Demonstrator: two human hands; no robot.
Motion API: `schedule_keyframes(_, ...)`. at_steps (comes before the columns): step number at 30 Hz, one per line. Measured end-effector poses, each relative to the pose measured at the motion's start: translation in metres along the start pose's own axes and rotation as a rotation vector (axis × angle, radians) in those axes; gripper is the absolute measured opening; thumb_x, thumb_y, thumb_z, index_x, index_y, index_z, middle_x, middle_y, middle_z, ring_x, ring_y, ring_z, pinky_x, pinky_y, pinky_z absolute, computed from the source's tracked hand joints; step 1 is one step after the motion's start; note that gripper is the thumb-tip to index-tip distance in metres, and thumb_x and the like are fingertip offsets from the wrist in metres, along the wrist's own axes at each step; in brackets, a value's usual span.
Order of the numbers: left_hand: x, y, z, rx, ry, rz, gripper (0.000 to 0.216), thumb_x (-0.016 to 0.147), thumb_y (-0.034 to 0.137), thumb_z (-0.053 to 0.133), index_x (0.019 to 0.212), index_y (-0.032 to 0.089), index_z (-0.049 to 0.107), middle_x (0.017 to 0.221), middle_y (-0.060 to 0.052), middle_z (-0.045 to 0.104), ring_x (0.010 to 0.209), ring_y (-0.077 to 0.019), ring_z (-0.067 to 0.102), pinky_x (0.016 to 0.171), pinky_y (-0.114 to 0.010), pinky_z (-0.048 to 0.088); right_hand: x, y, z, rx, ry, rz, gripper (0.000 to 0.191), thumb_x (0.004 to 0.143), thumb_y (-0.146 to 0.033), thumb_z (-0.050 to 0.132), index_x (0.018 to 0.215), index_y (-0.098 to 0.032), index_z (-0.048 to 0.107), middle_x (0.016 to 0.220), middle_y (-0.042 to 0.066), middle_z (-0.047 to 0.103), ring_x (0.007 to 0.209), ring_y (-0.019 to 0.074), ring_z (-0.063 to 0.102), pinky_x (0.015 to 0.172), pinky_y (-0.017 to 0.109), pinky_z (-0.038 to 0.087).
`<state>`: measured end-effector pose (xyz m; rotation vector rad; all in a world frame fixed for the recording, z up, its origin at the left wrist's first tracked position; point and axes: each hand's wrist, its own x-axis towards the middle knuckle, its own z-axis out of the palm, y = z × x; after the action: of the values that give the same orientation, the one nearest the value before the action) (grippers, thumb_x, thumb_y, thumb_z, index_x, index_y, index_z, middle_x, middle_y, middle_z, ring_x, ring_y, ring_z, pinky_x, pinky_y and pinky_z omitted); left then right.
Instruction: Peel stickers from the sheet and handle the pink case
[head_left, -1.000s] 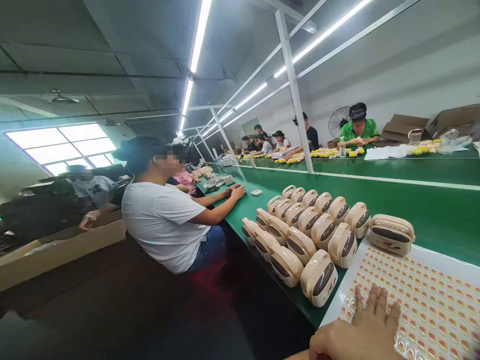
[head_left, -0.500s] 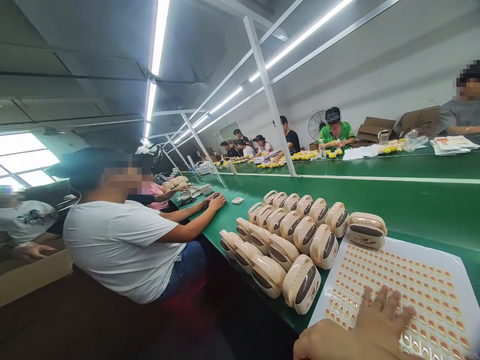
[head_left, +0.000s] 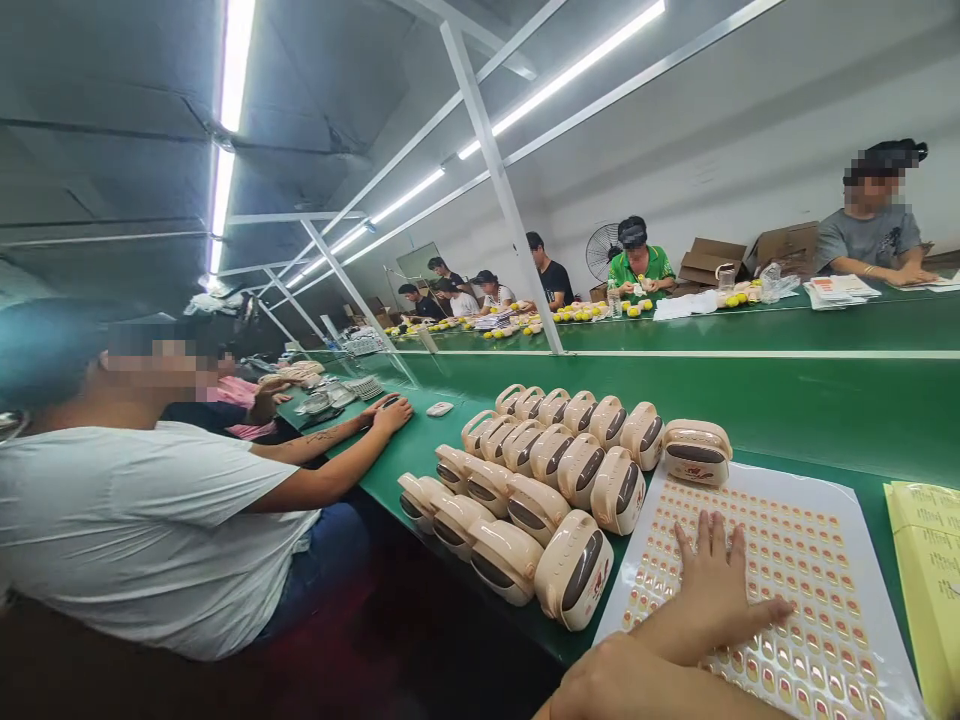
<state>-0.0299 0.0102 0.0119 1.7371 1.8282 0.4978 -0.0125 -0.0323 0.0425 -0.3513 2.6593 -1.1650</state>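
My left hand lies palm down with its fingers spread on a sheet of small oval red-and-gold stickers. Across my left forearm, at the bottom of the view, rests my right hand; its fingers are hidden. Just beyond my left fingertips, a beige handled case with a dark oval panel and a red print stands on the sheet's far edge. Several more such beige cases stand in rows to the left of the sheet.
A co-worker in a white shirt sits at left, hands around a dark object on the green table. Yellow printed paper lies at right. Beyond a white post, several people work at another green surface with yellow-and-white items.
The view has turned right, bringing in the yellow paper. My left hand has slid farther up the sticker sheet towards the case at its edge, and more of my forearms shows.
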Motion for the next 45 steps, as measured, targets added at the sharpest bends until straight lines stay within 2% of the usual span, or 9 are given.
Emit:
schedule_keyframes(3,0.001,0.009,0.01,-0.002,-0.012,0.153,0.097,0.072,0.076,0.018,0.141,0.008,0.008,0.145,-0.021,-0.007,0.132,-0.0276,-0.02,0.095,-0.06,-0.021,0.005,0.001,-0.008,0.0,-0.099,0.0,0.031,0.083,-0.04,0.05,0.087,-0.01,0.058,0.079,0.004,0.056,0.068,0.006,0.049,0.066,0.02,0.043)
schedule_keyframes(7,0.014,0.012,0.011,0.032,-0.054,0.211,0.097,0.069,0.078,0.023,0.142,0.016,0.01,0.146,-0.017,-0.003,0.135,-0.027,-0.013,0.096,-0.06,-0.02,0.004,-0.011,-0.012,-0.011,-0.049,0.052,0.033,0.082,-0.042,0.049,0.089,-0.011,0.059,0.076,0.003,0.055,0.064,0.0056,0.045,0.062,0.018,0.038)
schedule_keyframes(9,0.028,0.01,0.005,0.057,-0.07,0.191,0.093,0.069,0.078,0.023,0.142,0.02,0.018,0.148,-0.013,0.003,0.136,-0.0246,-0.009,0.103,-0.054,-0.014,0.001,-0.018,-0.013,-0.03,0.007,0.101,0.036,0.083,-0.045,0.045,0.09,-0.013,0.059,0.072,0.002,0.053,0.06,0.0053,0.041,0.06,0.018,0.033)
schedule_keyframes(15,0.064,0.003,-0.007,0.101,-0.01,0.092,0.089,0.072,0.075,0.015,0.142,0.019,0.017,0.15,-0.007,0.008,0.137,-0.023,-0.003,0.109,-0.048,-0.004,-0.002,-0.023,-0.02,-0.089,0.046,0.173,0.037,0.083,-0.05,0.041,0.086,-0.018,0.059,0.074,-0.002,0.054,0.06,0.0033,0.034,0.057,0.017,0.024)
schedule_keyframes(22,0.082,-0.002,-0.006,0.106,0.064,0.033,0.093,0.071,0.076,0.017,0.141,0.016,0.02,0.149,-0.012,0.008,0.137,-0.0245,0.0,0.109,-0.048,0.0,-0.003,-0.033,-0.031,-0.096,0.028,0.294,0.036,0.083,-0.047,0.041,0.092,-0.018,0.06,0.075,-0.001,0.055,0.061,0.0037,0.035,0.059,0.017,0.025)
schedule_keyframes(27,0.082,-0.003,-0.004,0.105,0.106,0.06,0.092,0.072,0.075,0.012,0.141,0.014,0.021,0.149,-0.014,0.01,0.137,-0.0253,0.001,0.109,-0.047,-0.001,-0.002,-0.031,-0.029,-0.066,0.019,0.321,0.035,0.082,-0.048,0.042,0.091,-0.019,0.06,0.075,-0.002,0.055,0.061,0.0033,0.036,0.056,0.016,0.024)
schedule_keyframes(33,0.073,-0.001,-0.007,0.11,0.044,0.079,0.093,0.073,0.075,0.014,0.142,0.012,0.017,0.148,-0.017,0.004,0.137,-0.026,-0.004,0.108,-0.048,-0.004,0.0,-0.028,-0.026,-0.056,0.027,0.354,0.034,0.081,-0.048,0.044,0.094,-0.021,0.061,0.077,-0.002,0.057,0.059,0.0028,0.035,0.057,0.016,0.024)
schedule_keyframes(40,0.055,0.001,-0.007,0.091,-0.019,0.146,0.091,0.075,0.073,0.014,0.142,0.012,0.014,0.149,-0.014,0.004,0.136,-0.0259,-0.007,0.107,-0.048,-0.008,0.001,-0.017,-0.016,0.079,0.089,0.293,0.03,0.078,-0.042,0.048,0.093,-0.02,0.063,0.079,-0.002,0.059,0.062,0.0021,0.04,0.056,0.012,0.026)
schedule_keyframes(45,0.037,0.004,0.0,0.035,0.008,0.204,0.093,0.074,0.073,0.016,0.141,0.008,0.016,0.148,-0.018,0.003,0.136,-0.0256,-0.009,0.107,-0.047,-0.01,0.002,-0.015,-0.012,0.122,0.107,0.305,0.027,0.076,-0.038,0.05,0.09,-0.02,0.065,0.08,-0.002,0.061,0.062,0.0019,0.042,0.055,0.012,0.027)
